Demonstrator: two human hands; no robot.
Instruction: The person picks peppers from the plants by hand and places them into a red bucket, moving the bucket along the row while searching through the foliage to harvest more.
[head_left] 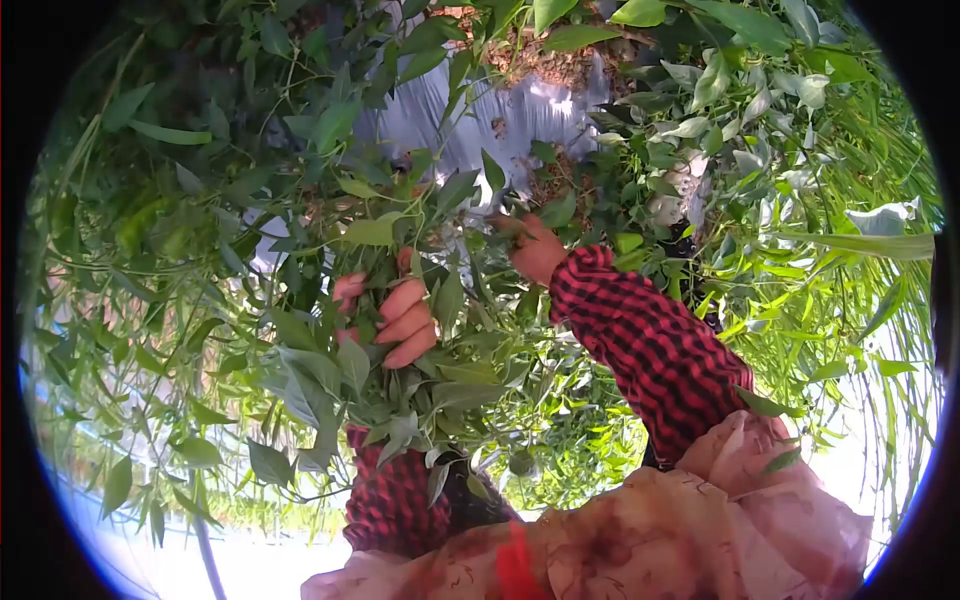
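Observation:
My left hand [405, 322] is closed around a bunch of leafy green stems [375, 395], its fingers curled and the palm hidden by leaves. Pointed leaves spill over the wrist and the red-and-black checked sleeve. A little up and to the right, my right hand [538, 250] reaches in among the foliage. Its fingers are bent together near a dark leaf, and the fingertips are partly covered, so what they hold cannot be made out.
Dense leafy plants [700, 90] surround both arms. Silvery plastic sheeting [450, 115] covers the ground at the top, with brown soil [545, 65] and dry litter beside it. Long narrow leaves [890, 190] hang at the right. Patterned pale cloth [640, 545] fills the bottom.

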